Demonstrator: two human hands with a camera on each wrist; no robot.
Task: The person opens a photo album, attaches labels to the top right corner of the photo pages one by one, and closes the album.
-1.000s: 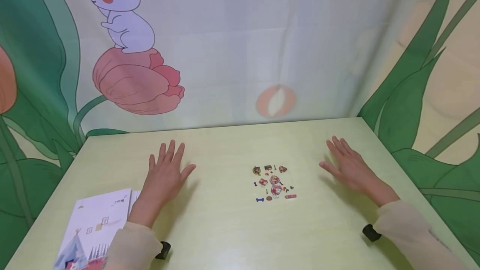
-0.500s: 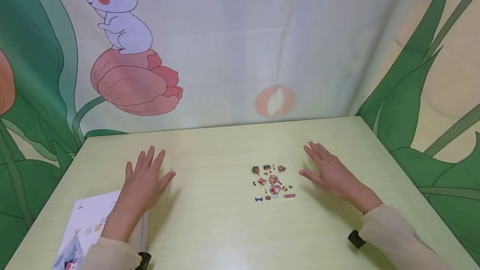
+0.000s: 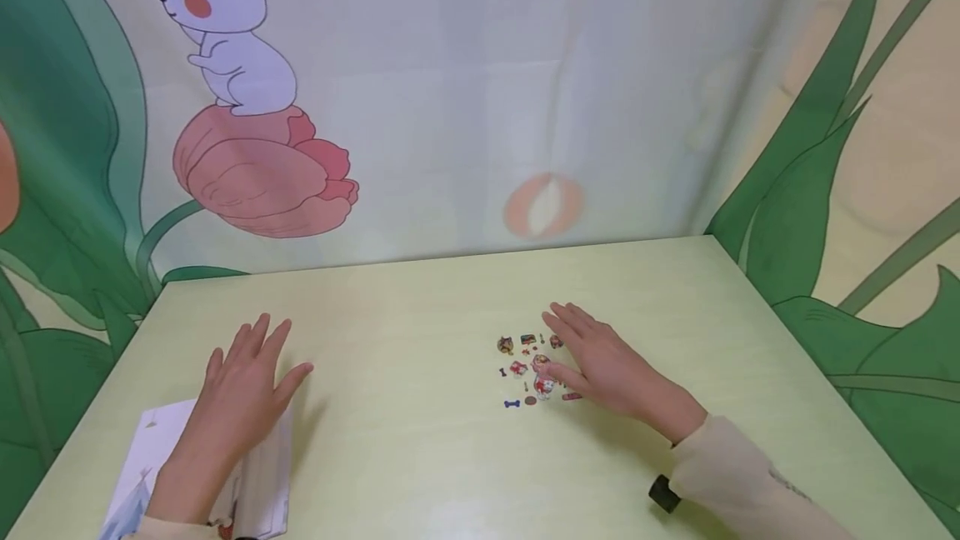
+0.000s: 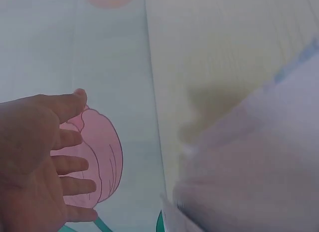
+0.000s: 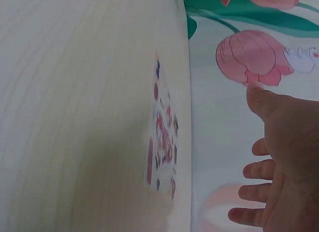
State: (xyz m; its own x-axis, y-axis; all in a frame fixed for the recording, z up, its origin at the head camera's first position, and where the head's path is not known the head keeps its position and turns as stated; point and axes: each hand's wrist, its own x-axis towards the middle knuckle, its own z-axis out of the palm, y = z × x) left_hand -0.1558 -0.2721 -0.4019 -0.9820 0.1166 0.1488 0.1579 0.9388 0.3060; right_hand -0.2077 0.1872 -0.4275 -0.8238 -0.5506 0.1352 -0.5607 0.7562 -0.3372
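Observation:
A clear sheet of small colourful stickers [image 3: 517, 368] lies flat on the table, with bone shapes and cartoon figures on it. Above its right side hovers my right hand [image 3: 611, 369], fingers straight, hiding part of the sheet from the head camera. My left hand [image 3: 236, 398], fingers spread, hangs over a booklet or book [image 3: 266, 473] with a pale cover and a tent picture, covering much of it. Neither hand holds anything. In the right wrist view the sticker sheet [image 5: 162, 137] appears beside the right hand [image 5: 294, 157], apart from it.
The pale yellow table [image 3: 390, 440] ends at a back edge against a light cloth [image 3: 442, 107] printed with a rabbit and flower. Large green leaves are printed at both sides. A black band piece [image 3: 664, 493] sits at the right sleeve.
My right hand has moved left, from beside the sticker sheet to over its right side. My left hand has moved left and nearer, from beside the booklet to over it.

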